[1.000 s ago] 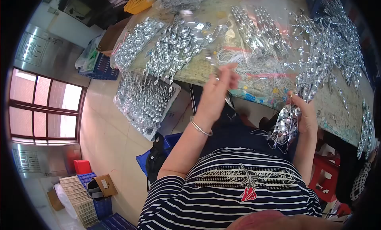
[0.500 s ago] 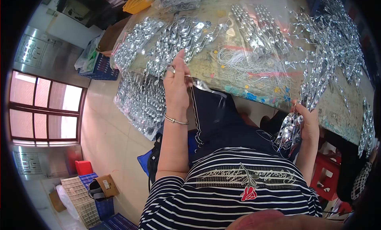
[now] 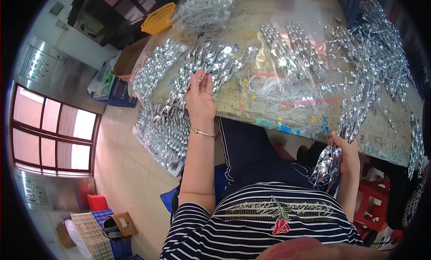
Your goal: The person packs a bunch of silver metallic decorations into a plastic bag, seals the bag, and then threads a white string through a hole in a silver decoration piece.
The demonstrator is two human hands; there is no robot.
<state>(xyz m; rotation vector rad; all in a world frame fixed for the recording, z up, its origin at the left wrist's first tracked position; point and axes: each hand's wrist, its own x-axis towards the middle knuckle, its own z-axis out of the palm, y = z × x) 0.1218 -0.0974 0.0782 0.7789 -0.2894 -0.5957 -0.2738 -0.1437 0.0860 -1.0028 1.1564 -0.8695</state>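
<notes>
My left hand (image 3: pixel 200 96) is over the near edge of the worktable (image 3: pixel 242 103), its fingertips at a spread of silver beaded strands (image 3: pixel 220 58). Those fingers are closed together, and whether they pinch a strand is too small to make out. Off the table's front edge, my right hand (image 3: pixel 348 154) is closed on a bunch of silver strands (image 3: pixel 326 163), which hangs in front of its palm. More silver strands (image 3: pixel 354 116) lie on the table just above that hand.
Plastic bags of silver strands (image 3: pixel 292 44) and white cords (image 3: pixel 283 91) lie mid-table. A large silver pile (image 3: pixel 381 49) is at the right. A yellow basket (image 3: pixel 158 18) stands at the back left. A red stool (image 3: pixel 372 201) is below the table at right.
My left hand has moved left from mid-table to the spread of strands; the silver strand seen trailing from it half a second ago no longer shows. My right hand keeps its bunch. The view has tilted slightly.
</notes>
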